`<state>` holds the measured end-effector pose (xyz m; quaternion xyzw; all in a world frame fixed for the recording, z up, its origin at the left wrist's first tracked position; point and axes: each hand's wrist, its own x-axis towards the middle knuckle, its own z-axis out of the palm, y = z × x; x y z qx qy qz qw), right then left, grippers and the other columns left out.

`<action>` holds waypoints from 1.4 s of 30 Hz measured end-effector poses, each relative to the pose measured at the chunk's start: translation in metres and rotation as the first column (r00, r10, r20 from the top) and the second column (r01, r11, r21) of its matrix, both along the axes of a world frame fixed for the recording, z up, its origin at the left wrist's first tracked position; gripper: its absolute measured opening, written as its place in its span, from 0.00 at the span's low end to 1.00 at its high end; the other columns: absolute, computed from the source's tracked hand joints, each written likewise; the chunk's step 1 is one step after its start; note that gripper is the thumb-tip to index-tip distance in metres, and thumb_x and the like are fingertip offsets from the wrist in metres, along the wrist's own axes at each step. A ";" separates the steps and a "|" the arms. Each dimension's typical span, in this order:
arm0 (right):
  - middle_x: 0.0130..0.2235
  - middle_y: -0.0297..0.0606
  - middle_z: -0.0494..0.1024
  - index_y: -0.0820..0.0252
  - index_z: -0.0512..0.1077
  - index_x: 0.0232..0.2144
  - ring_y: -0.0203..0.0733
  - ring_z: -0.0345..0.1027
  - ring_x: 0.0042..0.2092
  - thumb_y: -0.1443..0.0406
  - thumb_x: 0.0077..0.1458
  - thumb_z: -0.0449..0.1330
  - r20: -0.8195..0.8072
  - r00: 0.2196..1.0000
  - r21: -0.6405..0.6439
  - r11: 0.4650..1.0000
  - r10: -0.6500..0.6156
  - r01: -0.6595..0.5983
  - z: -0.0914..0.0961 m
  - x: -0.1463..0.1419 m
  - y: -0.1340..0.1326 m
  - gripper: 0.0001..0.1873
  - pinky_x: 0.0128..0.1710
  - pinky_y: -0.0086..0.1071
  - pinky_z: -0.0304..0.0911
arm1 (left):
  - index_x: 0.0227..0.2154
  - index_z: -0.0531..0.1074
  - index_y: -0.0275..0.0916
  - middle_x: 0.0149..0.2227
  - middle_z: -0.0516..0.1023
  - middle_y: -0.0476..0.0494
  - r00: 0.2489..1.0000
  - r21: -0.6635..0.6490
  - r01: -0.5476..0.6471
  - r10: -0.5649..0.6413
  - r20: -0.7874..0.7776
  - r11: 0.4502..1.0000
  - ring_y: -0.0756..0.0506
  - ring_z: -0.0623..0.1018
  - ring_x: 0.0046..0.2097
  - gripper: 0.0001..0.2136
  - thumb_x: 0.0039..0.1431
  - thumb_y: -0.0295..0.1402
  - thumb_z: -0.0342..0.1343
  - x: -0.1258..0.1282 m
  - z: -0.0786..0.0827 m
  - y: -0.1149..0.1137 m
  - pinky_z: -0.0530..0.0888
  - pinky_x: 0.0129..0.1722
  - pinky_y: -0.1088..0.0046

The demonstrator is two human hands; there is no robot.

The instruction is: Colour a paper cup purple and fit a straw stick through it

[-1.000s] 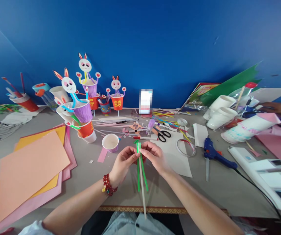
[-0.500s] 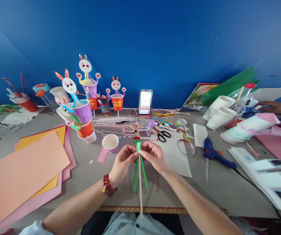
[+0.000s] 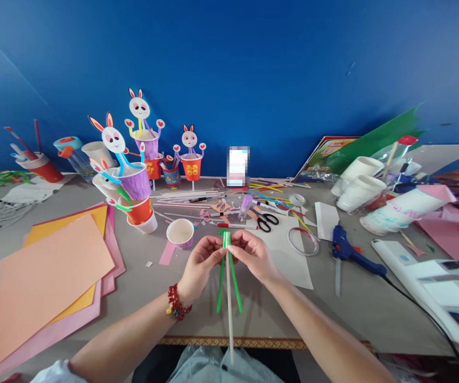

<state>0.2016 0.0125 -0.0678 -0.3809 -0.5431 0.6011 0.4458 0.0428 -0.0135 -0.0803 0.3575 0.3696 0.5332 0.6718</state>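
Between my two hands, above the table's front part, is a pale stick (image 3: 229,303) with green straws (image 3: 235,287) against its upper end. Two green lengths hang down on either side of the stick and spread apart. My left hand (image 3: 205,260) pinches the green straws and stick from the left, thumb on top. From the right, my right hand (image 3: 253,255) pinches the same spot, its thumb almost meeting the other. The fingers behind the joint are partly hidden. A white paper cup (image 3: 180,234) stands just beyond my left hand.
Rabbit-figure cups (image 3: 131,181) stand at the back left. Coloured paper sheets (image 3: 54,282) lie left. Black-handled scissors (image 3: 267,221), a tape roll (image 3: 303,241) and a blue glue gun (image 3: 353,252) lie right of centre. A power strip (image 3: 421,287) and another person's hand (image 3: 451,178) are far right.
Both hands keep their hold in nearly the same place. The left green length has swung very slightly outward. The other person's hand at far right has shifted a little.
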 end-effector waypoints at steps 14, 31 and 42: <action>0.27 0.30 0.72 0.59 0.73 0.32 0.34 0.66 0.28 0.56 0.52 0.68 -0.009 1.000 -0.006 1.000 0.001 -0.001 0.001 -0.001 0.000 0.13 0.27 0.28 0.65 | 0.36 0.72 0.38 0.34 0.76 0.49 0.999 -0.031 0.041 -0.040 0.027 0.999 0.50 0.77 0.34 0.11 0.56 0.38 0.64 0.000 0.002 0.000 0.71 0.35 0.75; 0.26 0.31 0.73 0.59 0.73 0.30 0.35 0.65 0.27 0.55 0.52 0.67 0.017 1.000 -0.057 0.998 0.011 -0.010 0.000 0.000 0.001 0.13 0.28 0.29 0.64 | 0.30 0.71 0.37 0.28 0.72 0.51 0.996 -0.035 0.031 -0.034 -0.080 0.999 0.53 0.70 0.29 0.14 0.50 0.40 0.68 0.000 0.001 0.002 0.67 0.30 0.78; 0.27 0.30 0.71 0.59 0.71 0.31 0.35 0.64 0.29 0.56 0.53 0.66 0.009 0.997 -0.041 0.996 0.074 -0.074 0.002 0.002 0.000 0.13 0.30 0.28 0.62 | 0.29 0.72 0.36 0.26 0.71 0.51 0.999 -0.082 0.046 -0.048 -0.016 0.996 0.53 0.70 0.28 0.14 0.50 0.41 0.67 -0.001 0.002 0.001 0.68 0.31 0.76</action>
